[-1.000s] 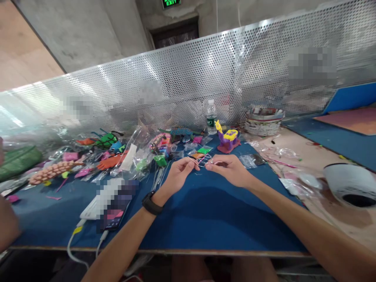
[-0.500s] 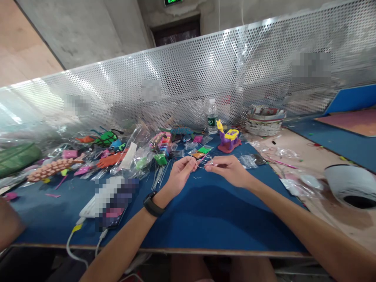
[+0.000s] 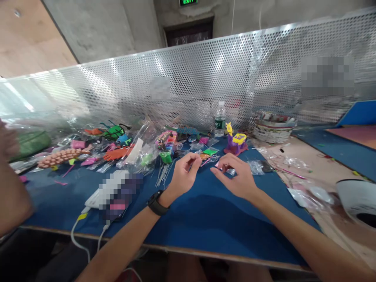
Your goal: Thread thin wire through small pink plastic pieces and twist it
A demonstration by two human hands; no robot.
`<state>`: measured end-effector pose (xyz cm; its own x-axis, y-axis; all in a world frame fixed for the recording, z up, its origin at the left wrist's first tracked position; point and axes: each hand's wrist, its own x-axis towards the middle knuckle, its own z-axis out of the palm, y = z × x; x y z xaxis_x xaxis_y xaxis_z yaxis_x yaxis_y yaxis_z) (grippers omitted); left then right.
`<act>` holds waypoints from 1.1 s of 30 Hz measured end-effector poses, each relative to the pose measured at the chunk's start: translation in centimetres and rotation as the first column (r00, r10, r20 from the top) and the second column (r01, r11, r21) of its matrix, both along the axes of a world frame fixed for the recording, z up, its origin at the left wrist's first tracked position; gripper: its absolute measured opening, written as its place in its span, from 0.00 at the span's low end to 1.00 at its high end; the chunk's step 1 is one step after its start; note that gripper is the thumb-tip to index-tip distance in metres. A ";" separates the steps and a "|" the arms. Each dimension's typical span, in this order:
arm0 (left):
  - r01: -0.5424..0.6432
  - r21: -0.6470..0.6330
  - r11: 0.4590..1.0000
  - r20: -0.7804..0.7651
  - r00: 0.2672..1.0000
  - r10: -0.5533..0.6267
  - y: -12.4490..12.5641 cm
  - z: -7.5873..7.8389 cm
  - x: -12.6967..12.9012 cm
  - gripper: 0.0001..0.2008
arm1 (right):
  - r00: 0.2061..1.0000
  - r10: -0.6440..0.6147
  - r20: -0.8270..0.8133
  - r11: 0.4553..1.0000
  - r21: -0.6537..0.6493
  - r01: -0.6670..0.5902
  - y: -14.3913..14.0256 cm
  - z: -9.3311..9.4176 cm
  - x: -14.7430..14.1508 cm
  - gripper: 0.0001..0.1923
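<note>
Two hands just apart over blue mat [image 3: 205, 219]: left hand [image 3: 183, 176] pinching thin wire [image 3: 205, 161], right hand [image 3: 236, 176] half-open, empty afaict. Risk: wire slips, lost w/ loose wires [image 3: 163, 174] nearby.

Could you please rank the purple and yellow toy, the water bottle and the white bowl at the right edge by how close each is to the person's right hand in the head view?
From the right hand:
1. Purple and yellow toy, just beyond the hand.
2. Water bottle, farther back by the metal screen.
3. White bowl, far right.
</note>
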<state>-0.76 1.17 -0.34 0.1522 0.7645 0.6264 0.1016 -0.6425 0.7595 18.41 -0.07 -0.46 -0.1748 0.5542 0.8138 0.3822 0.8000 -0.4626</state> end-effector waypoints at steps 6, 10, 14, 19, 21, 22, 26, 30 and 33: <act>-0.038 0.080 0.996 -0.207 0.977 0.054 -0.5 0.6 -0.1 0.12 | 0.946 -0.284 0.158 0.851 0.497 0.172 -0.4 0.1 0.2 0.10; 0.027 0.134 0.991 -0.324 0.946 0.019 -0.4 0.7 -0.3 0.10 | 0.837 -0.420 0.351 0.809 0.563 0.170 -0.2 0.7 0.4 0.20; 0.049 0.168 0.984 -0.379 0.925 0.018 -0.6 1.0 -0.2 0.10 | 0.780 -0.403 0.479 0.844 0.524 0.114 0.1 0.9 0.7 0.21; 0.052 0.164 0.985 -0.376 0.926 0.014 -0.6 1.2 -0.2 0.09 | 0.767 -0.375 0.521 0.875 0.471 0.108 0.3 0.6 1.4 0.19; 0.067 0.163 0.984 -0.375 0.927 -0.001 -0.6 1.2 -0.3 0.07 | 0.762 -0.371 0.531 0.881 0.461 0.107 0.4 0.6 1.5 0.19; 0.075 0.164 0.984 -0.377 0.926 -0.008 -0.5 1.1 -0.4 0.06 | 0.759 -0.370 0.535 0.882 0.459 0.106 0.5 0.6 1.6 0.18; 0.094 0.196 0.976 -0.396 0.918 -0.009 -0.4 0.9 -0.6 0.03 | 0.762 -0.357 0.540 0.882 0.463 0.085 0.6 0.7 1.5 0.15; 0.092 0.231 0.969 -0.427 0.904 0.016 -0.3 0.7 -0.7 0.03 | 0.786 -0.329 0.523 0.897 0.433 0.087 0.7 0.7 1.4 0.14; 0.092 0.221 0.971 -0.438 0.899 0.014 -0.1 0.6 -0.7 0.03 | 0.799 -0.297 0.523 0.917 0.388 0.088 0.8 0.7 1.4 0.15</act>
